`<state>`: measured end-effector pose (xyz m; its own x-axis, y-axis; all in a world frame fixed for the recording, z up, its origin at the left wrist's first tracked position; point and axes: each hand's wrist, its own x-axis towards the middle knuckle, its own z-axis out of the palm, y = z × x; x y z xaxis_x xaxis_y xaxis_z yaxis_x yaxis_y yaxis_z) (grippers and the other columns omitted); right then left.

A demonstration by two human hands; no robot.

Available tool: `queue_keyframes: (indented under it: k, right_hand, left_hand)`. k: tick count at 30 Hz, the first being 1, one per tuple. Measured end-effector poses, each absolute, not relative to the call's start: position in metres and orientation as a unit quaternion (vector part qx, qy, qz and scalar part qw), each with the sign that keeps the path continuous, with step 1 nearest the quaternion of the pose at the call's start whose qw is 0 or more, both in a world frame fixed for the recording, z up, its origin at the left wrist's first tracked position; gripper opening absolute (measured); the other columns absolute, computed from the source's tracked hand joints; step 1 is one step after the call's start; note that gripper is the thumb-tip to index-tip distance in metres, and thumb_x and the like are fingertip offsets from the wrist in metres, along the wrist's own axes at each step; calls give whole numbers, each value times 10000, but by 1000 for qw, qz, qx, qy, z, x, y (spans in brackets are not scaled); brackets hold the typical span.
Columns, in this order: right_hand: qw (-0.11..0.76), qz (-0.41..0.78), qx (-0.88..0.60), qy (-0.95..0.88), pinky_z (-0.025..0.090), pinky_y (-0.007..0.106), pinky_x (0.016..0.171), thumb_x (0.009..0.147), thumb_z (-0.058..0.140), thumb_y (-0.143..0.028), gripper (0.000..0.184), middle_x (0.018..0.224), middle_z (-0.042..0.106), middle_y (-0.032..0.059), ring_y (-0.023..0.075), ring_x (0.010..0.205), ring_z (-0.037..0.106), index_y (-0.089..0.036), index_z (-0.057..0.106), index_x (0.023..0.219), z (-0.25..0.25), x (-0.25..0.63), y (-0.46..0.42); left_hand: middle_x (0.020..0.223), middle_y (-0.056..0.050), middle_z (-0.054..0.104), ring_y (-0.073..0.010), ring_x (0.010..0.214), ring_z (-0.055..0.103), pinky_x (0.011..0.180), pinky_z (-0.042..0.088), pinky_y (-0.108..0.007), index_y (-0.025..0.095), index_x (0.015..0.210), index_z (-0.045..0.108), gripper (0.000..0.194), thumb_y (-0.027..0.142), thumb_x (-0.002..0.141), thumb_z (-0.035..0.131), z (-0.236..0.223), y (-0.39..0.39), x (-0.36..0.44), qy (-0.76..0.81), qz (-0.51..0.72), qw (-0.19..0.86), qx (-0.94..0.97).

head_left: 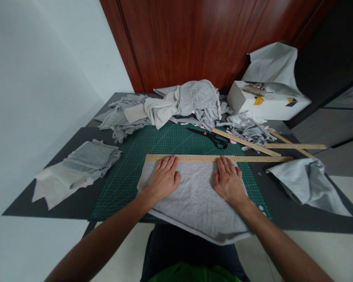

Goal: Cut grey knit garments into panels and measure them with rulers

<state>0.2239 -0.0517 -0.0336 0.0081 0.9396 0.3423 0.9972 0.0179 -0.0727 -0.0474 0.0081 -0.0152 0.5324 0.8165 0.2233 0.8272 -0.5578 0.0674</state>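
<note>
Green top (191,273) — dark legwear (191,244) — bare forearms (117,224)

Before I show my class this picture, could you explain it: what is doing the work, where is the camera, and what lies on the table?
No machine here: someone works bare-handed, seen from a head-worn camera looking forward and down. The left hand and right hand lie flat on grey cloth, fingertips on a wooden ruler; neither holds anything in a grip. Under the cloth is a green mat on a dark table; scissors and heaped fabric lie beyond.
</note>
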Motion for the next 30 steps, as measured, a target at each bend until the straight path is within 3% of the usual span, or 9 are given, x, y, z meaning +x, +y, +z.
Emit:
queue_keyframes:
  k: [8,13,23,30]
  right_hand:
    - [146,-101,-701,-691,462,581,1091,1021,432,-285,578,1563,539,223,408,1456,432,-114,478,1572,-30,223,-52]
    - [156,-97,-699,-691,465,562,1079,1030,419,-288,565,1510,562,217,386,1392,480,-133,477,1570,-32,225,-50]
    - [165,-99,-701,-687,420,542,1126,1034,406,-276,568,1524,569,237,380,1419,467,-63,469,1557,-34,223,-50]
    - [157,-93,-705,-685,425,545,1139,1052,396,-279,544,1530,574,238,378,1433,467,-35,510,1524,-31,223,-51]
  left_hand:
    - [1606,-159,537,-332,1487,462,1268,327,-504,103,1543,506,569,303,1012,466,-14,9,-48,-468,-112,16,-876]
    - [1606,-159,539,-336,1485,470,1275,332,-504,103,1537,516,567,304,1009,466,-13,10,-49,-466,-112,13,-877]
    - [1588,-143,564,-328,1470,488,1246,359,-529,151,1537,525,558,299,1001,470,-16,15,-50,-464,-126,7,-877]
    - [1586,-159,563,-330,1470,480,1248,354,-523,114,1525,530,554,293,1005,462,-17,14,-50,-466,-128,7,-875]
